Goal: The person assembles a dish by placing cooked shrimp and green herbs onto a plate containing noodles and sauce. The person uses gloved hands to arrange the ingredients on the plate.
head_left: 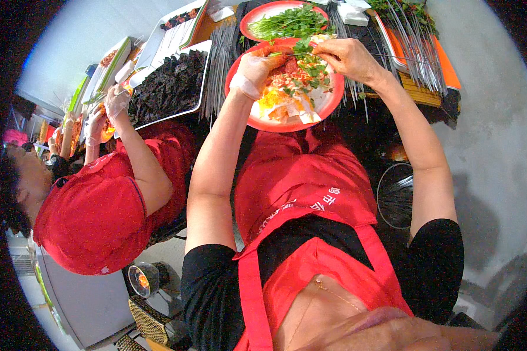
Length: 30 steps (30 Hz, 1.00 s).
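My left hand (257,67), in a clear plastic glove, is closed around green herb sprigs (303,49) above the near red-rimmed plate (335,98). With pinched fingers, my right hand (352,58) grips a thin metal skewer (401,59), which runs out to its right. The skewer's other end points toward the herbs; whether it pierces them I cannot tell. Below the hands, the plate bears red chopped food (290,69), orange-yellow pieces (273,100), white pieces and loose green leaves.
Another red-rimmed plate of cut greens (290,22) lies beyond. Loose metal skewers (218,64) flank the plate on the left, more (416,50) on the right. A white tray of dark pieces (170,82) sits left, beside a co-worker in a red cap (93,225) with gloved hands (117,105).
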Tool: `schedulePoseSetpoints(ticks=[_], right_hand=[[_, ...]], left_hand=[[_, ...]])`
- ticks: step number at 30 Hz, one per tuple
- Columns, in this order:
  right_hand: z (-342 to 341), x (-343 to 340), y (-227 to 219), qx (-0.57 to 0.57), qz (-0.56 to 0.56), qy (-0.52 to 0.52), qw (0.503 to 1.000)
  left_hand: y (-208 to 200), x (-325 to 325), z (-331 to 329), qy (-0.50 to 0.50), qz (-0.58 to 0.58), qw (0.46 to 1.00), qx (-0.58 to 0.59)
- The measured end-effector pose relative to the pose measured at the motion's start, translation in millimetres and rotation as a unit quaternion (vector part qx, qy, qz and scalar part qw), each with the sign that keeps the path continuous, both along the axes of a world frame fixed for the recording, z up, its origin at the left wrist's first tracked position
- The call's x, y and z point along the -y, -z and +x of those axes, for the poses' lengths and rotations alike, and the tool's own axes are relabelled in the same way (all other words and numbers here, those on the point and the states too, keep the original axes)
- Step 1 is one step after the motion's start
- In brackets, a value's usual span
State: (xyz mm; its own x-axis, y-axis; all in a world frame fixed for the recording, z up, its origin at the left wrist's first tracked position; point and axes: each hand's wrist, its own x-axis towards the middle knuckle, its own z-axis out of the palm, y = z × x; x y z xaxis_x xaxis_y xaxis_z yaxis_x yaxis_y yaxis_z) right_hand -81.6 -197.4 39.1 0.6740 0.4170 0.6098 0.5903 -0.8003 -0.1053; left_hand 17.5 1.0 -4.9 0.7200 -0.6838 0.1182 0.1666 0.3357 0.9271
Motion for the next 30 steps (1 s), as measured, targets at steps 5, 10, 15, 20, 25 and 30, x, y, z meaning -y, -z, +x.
schedulePoseSetpoints(ticks=[5, 10, 15, 20, 25, 30], right_hand=[[0, 1, 7, 0.033, -0.028, 0.008, 0.999], [-2, -2, 6, 0.048, -0.062, 0.027, 0.997], [3, 2, 14, 0.125, -0.130, 0.043, 0.983], [7, 5, 18, 0.184, -0.168, 0.024, 0.968], [7, 7, 11, 0.187, -0.195, 0.008, 0.963], [12, 16, 18, 0.187, -0.161, 0.017, 0.969]], left_hand=[[-7, -4, -1, 0.062, -0.030, 0.995, -0.067], [-4, -4, 4, 0.128, -0.086, 0.976, -0.153], [3, 4, 6, 0.074, -0.054, 0.988, -0.121], [3, 4, 3, 0.066, -0.038, 0.986, -0.146], [1, 1, 3, 0.119, -0.048, 0.977, -0.171], [2, 9, 1, 0.060, -0.020, 0.988, -0.143]])
